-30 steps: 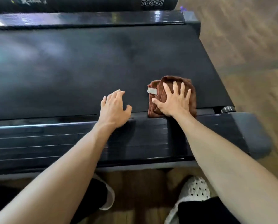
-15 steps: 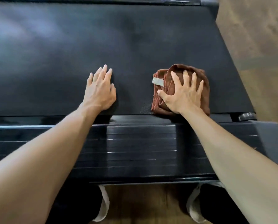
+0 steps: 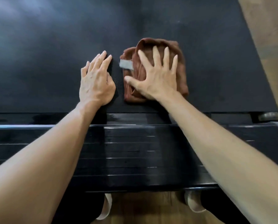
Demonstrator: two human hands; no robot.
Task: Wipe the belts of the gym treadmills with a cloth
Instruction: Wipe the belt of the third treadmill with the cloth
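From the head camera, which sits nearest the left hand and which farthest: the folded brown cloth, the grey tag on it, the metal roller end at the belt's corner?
1. Grey fabric tag: just right of the left hand, on the cloth's near edge.
2. Folded brown cloth: further right, under the right hand.
3. Metal roller end: far right, at the black treadmill belt corner.

A rust-brown cloth [image 3: 180, 68] is showing under the right hand [image 3: 157, 78], its pale grey tag [image 3: 126, 64] lying between the hands. The belt [image 3: 54, 54] beneath both is showing matte black, finely dotted; the side rail [image 3: 135, 151] nearer the wrists is gleaming glossy black, ribbed in lines.
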